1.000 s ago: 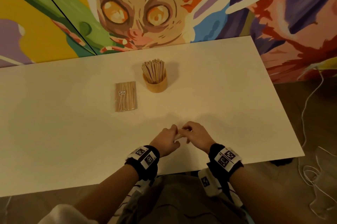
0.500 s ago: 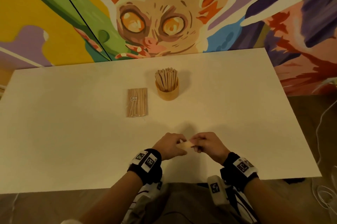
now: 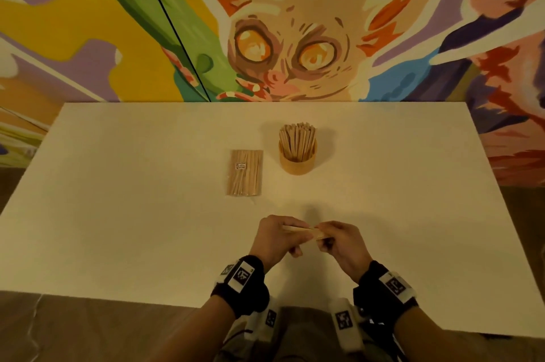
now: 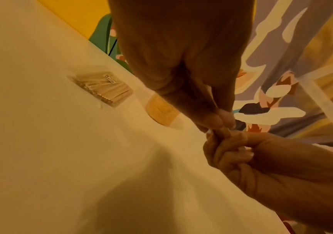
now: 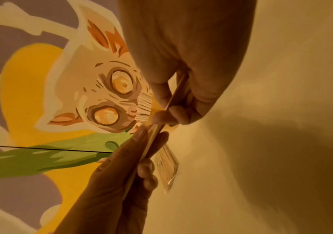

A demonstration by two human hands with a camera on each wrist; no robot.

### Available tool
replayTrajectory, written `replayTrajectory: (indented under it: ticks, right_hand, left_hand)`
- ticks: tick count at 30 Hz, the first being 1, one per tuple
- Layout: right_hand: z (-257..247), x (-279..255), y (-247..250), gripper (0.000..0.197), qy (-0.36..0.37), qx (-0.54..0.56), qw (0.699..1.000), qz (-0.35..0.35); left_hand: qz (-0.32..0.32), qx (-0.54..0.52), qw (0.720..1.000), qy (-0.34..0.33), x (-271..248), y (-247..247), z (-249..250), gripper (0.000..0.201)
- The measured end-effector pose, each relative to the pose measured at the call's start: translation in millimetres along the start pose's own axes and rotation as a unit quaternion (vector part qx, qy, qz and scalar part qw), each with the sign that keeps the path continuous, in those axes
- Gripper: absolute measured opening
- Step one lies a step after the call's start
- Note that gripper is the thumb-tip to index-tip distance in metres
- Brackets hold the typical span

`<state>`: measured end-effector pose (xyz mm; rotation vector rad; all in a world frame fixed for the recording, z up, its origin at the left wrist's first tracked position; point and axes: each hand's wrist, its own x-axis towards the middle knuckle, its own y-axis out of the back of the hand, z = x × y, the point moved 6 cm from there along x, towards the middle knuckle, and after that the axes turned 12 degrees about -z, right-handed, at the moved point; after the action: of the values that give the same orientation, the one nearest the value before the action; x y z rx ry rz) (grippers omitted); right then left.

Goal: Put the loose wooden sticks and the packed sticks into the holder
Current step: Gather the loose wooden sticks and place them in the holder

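Observation:
Both hands hold a small bunch of loose wooden sticks (image 3: pixel 303 232) level above the near part of the white table (image 3: pixel 132 229). My left hand (image 3: pixel 278 239) grips one end and my right hand (image 3: pixel 339 239) pinches the other. In the right wrist view the sticks (image 5: pixel 151 139) run between the fingers of both hands. A round wooden holder (image 3: pixel 297 159) full of upright sticks stands further back at the centre. To its left lies a clear pack of sticks (image 3: pixel 244 172) with a small label. The pack (image 4: pixel 101 87) and the holder (image 4: pixel 159 110) also show in the left wrist view.
A painted mural wall (image 3: pixel 280 37) rises right behind the table's far edge. The floor shows past the table's left and right sides. My lap sits below the near edge.
The hands have lifted the loose sticks off the table and drawn slightly apart along them. The head view has tilted up, showing more of the wall.

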<state>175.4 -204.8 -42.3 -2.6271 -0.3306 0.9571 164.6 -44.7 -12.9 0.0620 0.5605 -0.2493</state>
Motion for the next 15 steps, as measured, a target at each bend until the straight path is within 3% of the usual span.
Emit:
replayTrajectory:
  ticks: [4, 7, 11, 15]
  right_hand:
    - [-10.1, 11.2, -5.7, 0.010, 0.019, 0.034, 0.999, 0.011]
    - [-16.0, 15.7, -15.2, 0.012, 0.014, 0.022, 1.000, -0.017]
    - [-29.9, 22.2, -27.2, 0.019, 0.011, -0.013, 0.999, -0.047]
    - [-49.9, 34.5, -25.4, 0.015, 0.022, 0.049, 0.998, -0.034]
  left_hand:
    - [-0.003, 0.017, 0.998, -0.055, 1.1, 9.2, 7.6, 0.025]
    - [0.012, 0.010, 0.997, -0.072, 4.3, 22.4, 11.6, 0.015]
    - [0.025, -0.044, 0.996, -0.078, 9.3, 38.9, 15.3, 0.010]
    - [0.052, -0.116, 0.988, -0.083, 18.6, 58.0, 17.6, 0.013]
